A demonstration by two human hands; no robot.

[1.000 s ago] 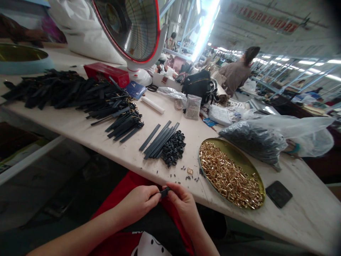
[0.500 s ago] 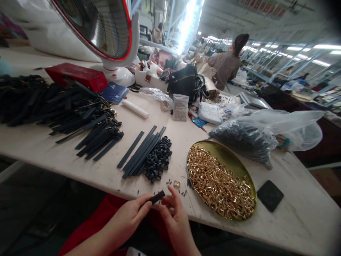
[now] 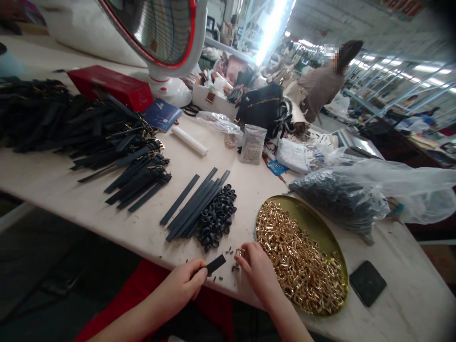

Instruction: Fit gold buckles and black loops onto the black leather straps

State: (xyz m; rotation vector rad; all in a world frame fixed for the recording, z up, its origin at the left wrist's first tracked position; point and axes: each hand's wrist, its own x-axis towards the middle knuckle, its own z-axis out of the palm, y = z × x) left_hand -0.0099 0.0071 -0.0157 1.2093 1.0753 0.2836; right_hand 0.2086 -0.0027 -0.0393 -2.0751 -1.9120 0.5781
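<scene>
My left hand [image 3: 190, 278] is closed around a black strap [image 3: 216, 264], whose end sticks out past the fingers over the table's front edge. My right hand [image 3: 253, 263] has its thumb and fingers on a small gold buckle [image 3: 239, 252] beside the tray. Just behind my hands lie a heap of small black loops [image 3: 216, 216] and a bundle of flat black straps [image 3: 194, 206]. A round gold tray [image 3: 313, 216] to the right bears a pile of gold buckles [image 3: 299, 261]. Small black bits lie between my hands.
A large pile of black straps [image 3: 89, 128] with gold buckles covers the left. Behind it stand a red box [image 3: 110, 88] and a fan [image 3: 160, 38]. A plastic bag of dark pieces [image 3: 335, 194] and a black square pad [image 3: 368, 283] are on the right. A person [image 3: 326, 83] is farther back.
My right hand has moved from beside the strap's end to the right, onto the gold buckle. My left hand still holds the strap. The camera view has shifted slightly.
</scene>
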